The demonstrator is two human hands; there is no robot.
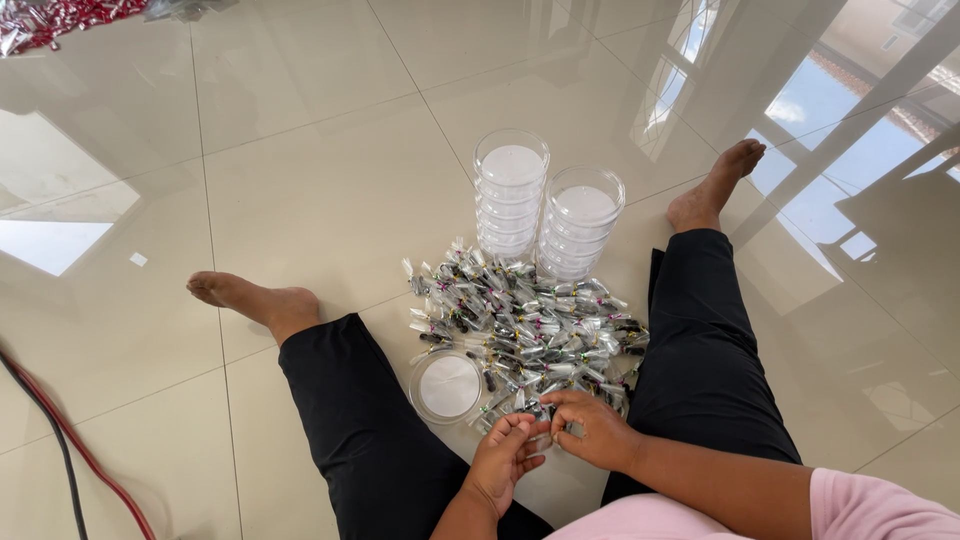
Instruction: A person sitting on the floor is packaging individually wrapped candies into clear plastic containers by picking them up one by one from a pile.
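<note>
A person is seen seated on the glossy tiled floor (pixel 300 150), legs in black trousers spread apart. A heap of small wrapped sweets (pixel 525 325) is spread between the legs. At the near edge of the heap, the left hand (pixel 505 455) and the right hand (pixel 595 428) are brought together, almost touching. The fingers of both hands are pinched shut on one small wrapped sweet (pixel 545 418), held just above the floor. Just left of the hands, a single round clear tub (pixel 446 386) with a white base is set on the floor, touching the heap. Beyond the heap, two stacks of clear tubs (pixel 545 210) are stood side by side. Red and black cables (pixel 70 440) are laid at the lower left.
</note>
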